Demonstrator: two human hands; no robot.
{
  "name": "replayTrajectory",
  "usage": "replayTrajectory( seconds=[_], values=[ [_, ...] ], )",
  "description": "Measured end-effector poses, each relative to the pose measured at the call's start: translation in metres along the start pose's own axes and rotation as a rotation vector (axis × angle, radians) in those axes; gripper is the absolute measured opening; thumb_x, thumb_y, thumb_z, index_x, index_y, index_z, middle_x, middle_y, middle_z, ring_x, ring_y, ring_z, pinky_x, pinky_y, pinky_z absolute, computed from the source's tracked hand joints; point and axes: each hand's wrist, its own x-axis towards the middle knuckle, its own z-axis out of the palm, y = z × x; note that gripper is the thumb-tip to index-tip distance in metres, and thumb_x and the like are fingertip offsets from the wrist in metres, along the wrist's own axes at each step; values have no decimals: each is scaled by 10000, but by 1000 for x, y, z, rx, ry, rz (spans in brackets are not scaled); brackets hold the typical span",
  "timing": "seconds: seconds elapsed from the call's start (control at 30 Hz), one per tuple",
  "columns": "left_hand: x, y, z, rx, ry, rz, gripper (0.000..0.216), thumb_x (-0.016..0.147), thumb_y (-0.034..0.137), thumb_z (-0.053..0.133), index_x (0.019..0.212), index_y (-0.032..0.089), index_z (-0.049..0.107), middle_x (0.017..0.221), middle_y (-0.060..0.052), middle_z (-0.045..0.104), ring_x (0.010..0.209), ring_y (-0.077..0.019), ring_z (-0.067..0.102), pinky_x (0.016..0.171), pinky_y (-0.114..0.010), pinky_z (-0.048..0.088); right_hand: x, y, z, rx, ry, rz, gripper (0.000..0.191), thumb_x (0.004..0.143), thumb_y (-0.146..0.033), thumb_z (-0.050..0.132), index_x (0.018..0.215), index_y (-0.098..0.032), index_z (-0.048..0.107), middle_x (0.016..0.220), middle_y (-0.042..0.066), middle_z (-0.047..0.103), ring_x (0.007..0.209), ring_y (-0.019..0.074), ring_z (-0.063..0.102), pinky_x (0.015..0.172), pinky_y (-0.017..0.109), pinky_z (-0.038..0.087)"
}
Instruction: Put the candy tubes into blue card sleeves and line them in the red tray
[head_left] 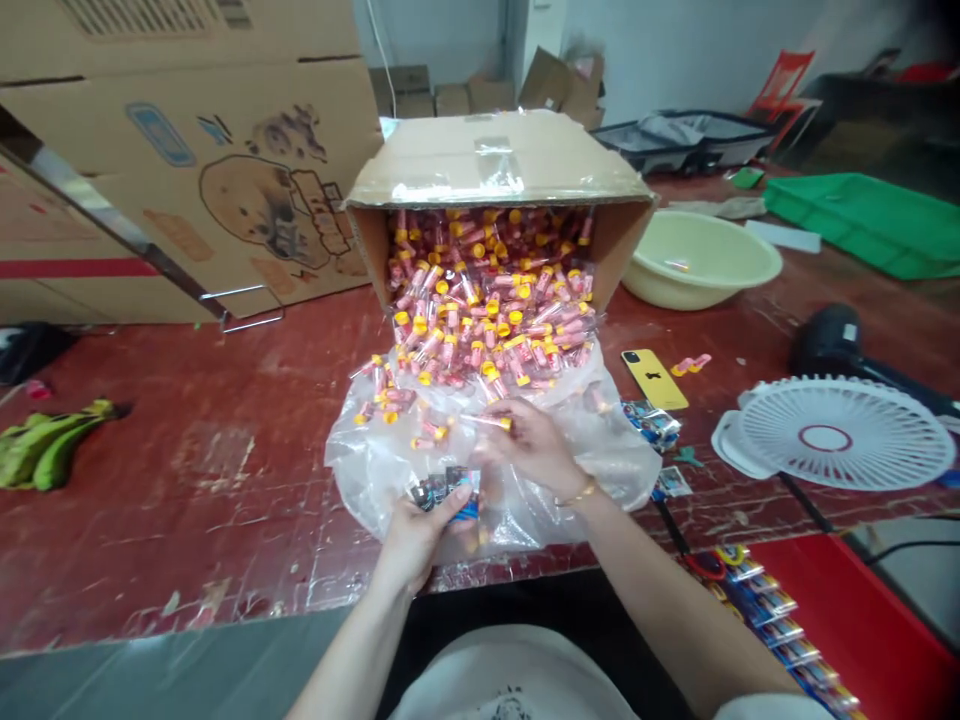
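My left hand (416,535) is closed round a few small dark-blue printed packets (461,490), fanned out with the thumb on top. Over the clear plastic sheet (360,470), my right hand (536,445) pinches a small clear tube with a yellow cap (491,421). Just beyond lies a big heap of similar pink-filled tubes (487,320), spilling from a cardboard box (495,165) tipped on its side. Several loose tubes (386,400) rest on the sheet left of the heap. Some yellow-capped tubes show below the packets, partly hidden by my left hand.
Right of the sheet are a yellow phone (654,378), blue packets (652,425), a white fan grille (847,430) and a pale yellow basin (697,260). A green crate (862,220) stands farther back. Bananas (60,445) and a large carton (202,170) are at left.
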Motion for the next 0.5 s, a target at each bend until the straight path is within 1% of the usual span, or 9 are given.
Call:
replayTrajectory(
  seconds=[0.07, 0.13, 0.2, 0.27, 0.33, 0.37, 0.4, 0.5],
  values=[
    [2, -1, 7, -8, -36, -19, 424, 576, 330, 845, 856, 64, 670, 769, -86, 661, 658, -142, 625, 561, -197, 528, -10, -4, -23, 267, 18, 20, 176, 884, -234, 538, 1053, -186, 540, 933, 42, 579, 743, 120, 574, 637, 242, 489],
    [6, -4, 14, -2, -89, -63, 413, 555, 313, 856, 829, 73, 662, 721, -61, 648, 600, -120, 601, 560, -202, 524, -18, -10, -42, 488, 51, 22, 257, 855, -255, 610, 1087, -212, 507, 899, 20, 575, 749, 117, 579, 648, 241, 495],
    [9, -8, 20, 24, -132, -97, 417, 585, 353, 838, 842, 80, 653, 696, -53, 639, 590, -126, 600, 590, -234, 538, -23, -15, -56, 545, 80, 1, 300, 824, -225, 660, 1059, -223, 474, 873, 2, 569, 772, 120, 590, 671, 249, 499],
    [11, -11, 26, 55, -186, -102, 431, 647, 410, 791, 898, 89, 652, 761, -77, 656, 676, -166, 636, 629, -269, 551, -25, -18, -65, 463, 84, -28, 247, 816, -210, 676, 977, -206, 490, 849, 1, 564, 753, 119, 584, 663, 253, 492],
    [13, -13, 31, 72, -260, -101, 435, 686, 430, 760, 944, 96, 653, 855, -108, 668, 791, -205, 654, 668, -286, 552, -27, -20, -71, 296, 91, -68, 183, 818, -215, 678, 918, -184, 528, 849, 12, 567, 731, 112, 561, 641, 251, 472],
    [14, -14, 32, 75, -288, -98, 431, 690, 422, 760, 954, 98, 655, 878, -115, 669, 818, -210, 654, 677, -284, 549, -27, -22, -73, 216, 91, -90, 161, 820, -216, 676, 904, -176, 543, 844, 14, 569, 717, 106, 546, 628, 248, 459],
    [15, -15, 33, 73, -299, -94, 424, 684, 407, 769, 953, 98, 658, 879, -115, 670, 815, -205, 653, 678, -276, 545, -27, -23, -74, 157, 90, -111, 145, 825, -214, 670, 897, -172, 551, 835, 12, 569, 703, 100, 532, 614, 245, 446],
    [18, -19, 36, 54, -269, -72, 400, 629, 346, 817, 897, 90, 665, 833, -99, 670, 736, -171, 639, 639, -250, 534, -29, -29, -79, 77, 61, -163, 117, 841, -195, 642, 911, -167, 552, 807, 3, 564, 676, 88, 500, 602, 241, 426]
  ],
)
